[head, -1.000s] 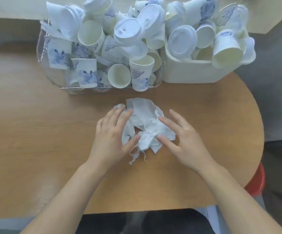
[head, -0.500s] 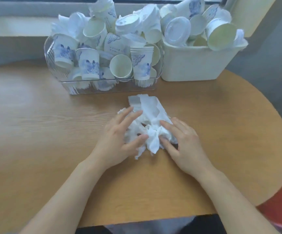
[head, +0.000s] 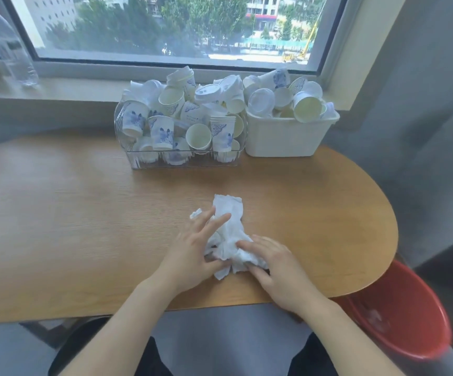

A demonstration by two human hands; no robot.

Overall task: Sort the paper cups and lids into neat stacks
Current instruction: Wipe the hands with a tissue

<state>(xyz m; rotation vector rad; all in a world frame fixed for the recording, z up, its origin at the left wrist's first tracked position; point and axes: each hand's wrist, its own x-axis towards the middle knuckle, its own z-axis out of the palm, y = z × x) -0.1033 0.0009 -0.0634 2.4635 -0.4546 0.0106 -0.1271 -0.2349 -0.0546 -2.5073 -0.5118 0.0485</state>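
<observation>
Table: a wooden table (head: 84, 213) with a rounded right end carried everything; its far edge stood against the wall under the window (head: 165, 28).
Cups and lids: paper cups (head: 162, 132) and lids (head: 260, 101) lay jumbled in two containers at the far edge, right of the middle.
Clear bin: the clear bin (head: 138, 165) held cups tipped every way, with only one short nested run upright near its right wall.
White tub: the white tub (head: 287, 139), touching the bin's right side, was heaped with loose cups and lids.
Tissue: a crumpled white tissue (head: 229, 229) lay near the front edge, well apart from both containers.
Left hand: the left hand (head: 195, 253) lay on the tissue with fingers straight and spread.
Right hand: the right hand (head: 277, 270) pinched the tissue's near end between thumb and fingers.
Red basin: a red basin (head: 410, 321) sat on the floor beside the rounded end.
Progress: no sorted stack stood on the table; by appearance the sorting had not begun, and all cups and lids remained to be stacked.
</observation>
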